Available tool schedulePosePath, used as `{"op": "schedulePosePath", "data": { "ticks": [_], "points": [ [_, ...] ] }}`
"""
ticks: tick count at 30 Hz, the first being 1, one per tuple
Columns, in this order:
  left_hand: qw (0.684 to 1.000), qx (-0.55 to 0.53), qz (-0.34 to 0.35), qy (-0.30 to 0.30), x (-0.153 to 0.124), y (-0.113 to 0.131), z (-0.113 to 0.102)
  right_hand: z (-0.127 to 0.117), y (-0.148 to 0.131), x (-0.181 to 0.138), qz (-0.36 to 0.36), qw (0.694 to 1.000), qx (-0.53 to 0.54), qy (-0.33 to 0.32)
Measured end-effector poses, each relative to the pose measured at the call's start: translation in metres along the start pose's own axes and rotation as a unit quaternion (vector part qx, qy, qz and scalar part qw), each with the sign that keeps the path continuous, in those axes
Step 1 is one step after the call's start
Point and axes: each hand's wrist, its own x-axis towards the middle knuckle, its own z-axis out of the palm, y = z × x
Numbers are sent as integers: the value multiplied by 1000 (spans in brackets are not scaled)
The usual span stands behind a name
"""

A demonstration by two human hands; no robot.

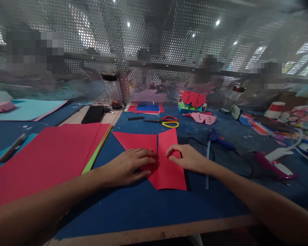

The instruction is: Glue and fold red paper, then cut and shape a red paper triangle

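A cut piece of red paper lies on the blue tabletop in front of me. A narrow dark gap runs down from its top edge between a slanted left part and a straighter right part; whether they join lower down I cannot tell. My left hand rests flat on the left part, fingers stretched toward the gap. On the right part, my right hand touches the paper with bent fingers, thumb and forefinger apart. Behind the paper lie scissors with red and yellow handles, beside a short black strip.
Large red sheets over green ones lie at left, near a black phone and a utility knife. To the right are a blue glue gun with its cord, a pale strip and a power strip. A perforated metal screen stands behind.
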Motion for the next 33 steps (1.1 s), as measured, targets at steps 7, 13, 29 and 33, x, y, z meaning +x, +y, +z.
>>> {"op": "schedulePosePath", "data": {
  "ticks": [7, 13, 29, 33],
  "points": [
    [999, -17, 35, 5, -2, 0, 4, 0, 4, 2, 6, 1000, -4, 20],
    [999, -18, 40, 5, 0, 0, 6, -5, -2, -3, -15, 1000, 5, -18],
    [999, -13, 35, 9, 0, 1, 5, -8, -3, -3, -10, 998, -24, -51],
    [999, -16, 47, 19, 0, 4, 4, -8, -2, -3, -15, 998, -19, -54]
  ]
}}
